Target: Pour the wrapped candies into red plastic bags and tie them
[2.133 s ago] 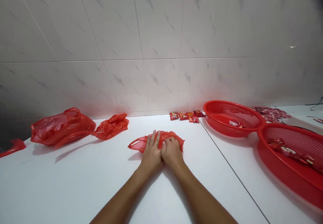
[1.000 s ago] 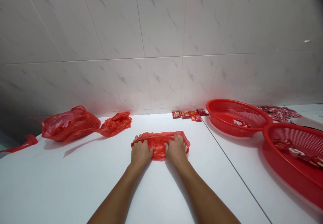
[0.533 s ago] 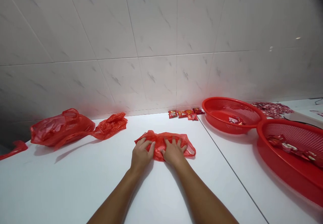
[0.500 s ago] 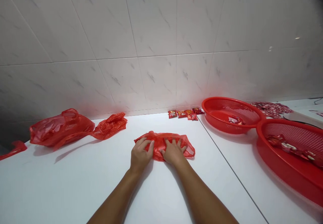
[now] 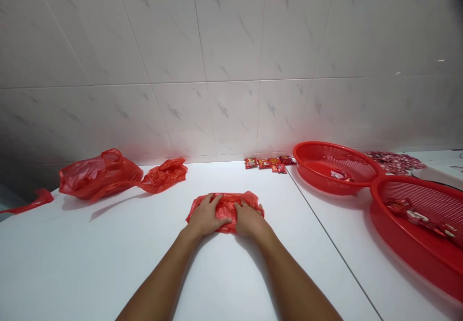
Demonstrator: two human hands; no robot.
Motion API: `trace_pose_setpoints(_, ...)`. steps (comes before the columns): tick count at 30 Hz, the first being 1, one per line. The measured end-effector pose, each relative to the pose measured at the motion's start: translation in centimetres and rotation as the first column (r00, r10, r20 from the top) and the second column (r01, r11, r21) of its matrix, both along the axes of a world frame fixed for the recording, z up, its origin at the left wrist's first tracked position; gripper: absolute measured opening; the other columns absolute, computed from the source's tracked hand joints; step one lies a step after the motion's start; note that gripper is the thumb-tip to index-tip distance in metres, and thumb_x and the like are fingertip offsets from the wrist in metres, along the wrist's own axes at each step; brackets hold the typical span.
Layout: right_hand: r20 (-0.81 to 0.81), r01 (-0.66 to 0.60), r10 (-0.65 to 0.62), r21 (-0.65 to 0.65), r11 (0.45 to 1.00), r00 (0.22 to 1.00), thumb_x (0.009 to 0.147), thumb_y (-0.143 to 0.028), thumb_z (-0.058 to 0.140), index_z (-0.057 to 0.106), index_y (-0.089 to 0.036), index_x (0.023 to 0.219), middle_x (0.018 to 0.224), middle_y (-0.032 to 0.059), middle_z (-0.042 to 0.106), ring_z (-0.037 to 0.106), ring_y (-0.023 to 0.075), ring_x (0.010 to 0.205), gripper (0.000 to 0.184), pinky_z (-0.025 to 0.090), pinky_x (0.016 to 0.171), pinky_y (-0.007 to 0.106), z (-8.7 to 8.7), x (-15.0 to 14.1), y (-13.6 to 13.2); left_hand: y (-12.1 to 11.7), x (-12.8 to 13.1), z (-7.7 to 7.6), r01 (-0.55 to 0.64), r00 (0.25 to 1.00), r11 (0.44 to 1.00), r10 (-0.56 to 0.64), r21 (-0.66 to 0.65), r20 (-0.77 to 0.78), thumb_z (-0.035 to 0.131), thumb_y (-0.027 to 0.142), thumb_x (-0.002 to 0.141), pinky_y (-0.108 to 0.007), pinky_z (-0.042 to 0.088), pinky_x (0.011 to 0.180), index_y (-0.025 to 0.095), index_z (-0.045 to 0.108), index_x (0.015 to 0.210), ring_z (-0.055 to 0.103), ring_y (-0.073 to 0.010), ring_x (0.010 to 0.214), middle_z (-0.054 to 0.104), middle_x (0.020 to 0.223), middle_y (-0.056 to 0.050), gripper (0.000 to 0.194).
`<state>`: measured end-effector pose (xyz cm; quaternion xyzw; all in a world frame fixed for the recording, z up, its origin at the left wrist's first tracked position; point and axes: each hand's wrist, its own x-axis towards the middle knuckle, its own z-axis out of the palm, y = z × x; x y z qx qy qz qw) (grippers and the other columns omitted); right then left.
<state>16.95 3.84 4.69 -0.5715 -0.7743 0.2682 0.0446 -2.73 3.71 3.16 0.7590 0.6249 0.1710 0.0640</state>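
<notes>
A crumpled red plastic bag (image 5: 227, 208) lies bunched into a small wad on the white table (image 5: 108, 253), just in front of me. My left hand (image 5: 207, 217) presses on its left half, fingers curled into the thin film. My right hand (image 5: 248, 219) grips the right half, close beside the left. Most of the bag's middle shows between my hands, and its lower edge is tucked under my palms.
Left on the table are a loose red bag (image 5: 97, 176), a second bag (image 5: 164, 175) and a red strip (image 5: 32, 200). Small red packets (image 5: 269, 163) line the tiled wall (image 5: 231, 70). Right stand two red mesh baskets (image 5: 318, 181) (image 5: 415, 248) holding wrappers.
The bag has gone from a flatter, wider shape to a tighter wad. Both hands have drawn inward and closer together, gathering it. The view has shifted slightly.
</notes>
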Motion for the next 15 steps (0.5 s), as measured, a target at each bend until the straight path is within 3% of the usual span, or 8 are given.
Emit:
trace_pose_setpoints(2, -0.048, 0.046, -0.040, 0.139, 0.989, 0.998, 0.094, -0.027, 0.059, 0.061, -0.016, 0.141, 0.143, 0.0186, 0.063, 0.063, 0.0322, 0.128, 0.048, 0.048, 0.106, 0.046, 0.8, -0.3, -0.4, -0.1, -1.1, 0.0, -0.059, 0.997, 0.992, 0.054, -0.115, -0.052, 0.076, 0.065, 0.075, -0.055, 0.046, 0.116, 0.022, 0.049, 0.157, 0.040, -0.0422, 0.151, 0.038, 0.167, -0.017, 0.097)
trace_pose_setpoints(4, -0.100, 0.113, -0.087, 0.294, 0.949, 0.991, 0.098, -0.023, 0.051, 0.066, -0.016, 0.128, 0.122, 0.0144, 0.073, 0.070, 0.0263, 0.109, 0.034, 0.052, 0.091, 0.036, 1.4, -0.8, -0.8, -0.4, -1.6, 0.1, -0.086, 0.994, 0.980, 0.072, -0.177, -0.082, 0.073, 0.070, 0.074, -0.055, 0.040, 0.121, 0.023, 0.050, 0.158, 0.030, -0.0423, 0.157, 0.028, 0.172, -0.016, 0.099)
trace_pose_setpoints(7, -0.144, 0.165, -0.111, 0.454, 0.876, 0.983, 0.099, -0.025, 0.050, 0.070, -0.019, 0.109, 0.100, 0.0090, 0.076, 0.071, 0.0220, 0.087, 0.023, 0.050, 0.075, 0.030, 1.8, -1.4, -1.4, -0.6, -1.4, 0.2, -0.063, 0.996, 0.977, 0.050, -0.203, -0.069, 0.068, 0.077, 0.075, -0.055, 0.038, 0.122, 0.026, 0.052, 0.156, 0.029, -0.0411, 0.158, 0.027, 0.173, -0.014, 0.097)
trace_pose_setpoints(11, -0.124, 0.192, -0.149, 0.507, 0.840, 0.981, 0.097, -0.023, 0.054, 0.071, -0.020, 0.090, 0.083, 0.0069, 0.073, 0.066, 0.0201, 0.070, 0.019, 0.044, 0.061, 0.029, 2.3, -1.0, -2.5, -0.6, -1.2, 0.1, -0.091, 0.995, 0.963, 0.077, -0.253, -0.067, 0.066, 0.075, 0.077, -0.056, 0.034, 0.125, 0.023, 0.047, 0.160, 0.024, -0.0403, 0.161, 0.023, 0.175, -0.014, 0.100)
trace_pose_setpoints(13, -0.224, 0.245, -0.131, 0.619, 0.746, 0.966, 0.099, -0.021, 0.051, 0.072, -0.021, 0.087, 0.080, 0.0062, 0.072, 0.064, 0.0188, 0.068, 0.023, 0.043, 0.062, 0.028, 2.7, -0.8, -3.0, -0.4, -1.4, -0.2, -0.099, 0.994, 0.958, 0.082, -0.269, -0.072, 0.067, 0.072, 0.077, -0.056, 0.031, 0.127, 0.022, 0.042, 0.163, 0.020, -0.0395, 0.162, 0.020, 0.176, -0.014, 0.103)
trace_pose_setpoints(15, -0.327, 0.237, 0.024, 0.732, 0.639, 0.945, 0.101, -0.022, 0.049, 0.073, -0.021, 0.089, 0.084, 0.0069, 0.072, 0.066, 0.0193, 0.076, 0.026, 0.046, 0.070, 0.029, 2.7, -1.2, -3.4, -0.1, -1.6, -0.5, -0.101, 0.994, 0.961, 0.085, -0.256, -0.074, 0.066, 0.069, 0.079, -0.055, 0.030, 0.127, 0.022, 0.040, 0.164, 0.018, -0.0383, 0.163, 0.021, 0.176, -0.014, 0.101)
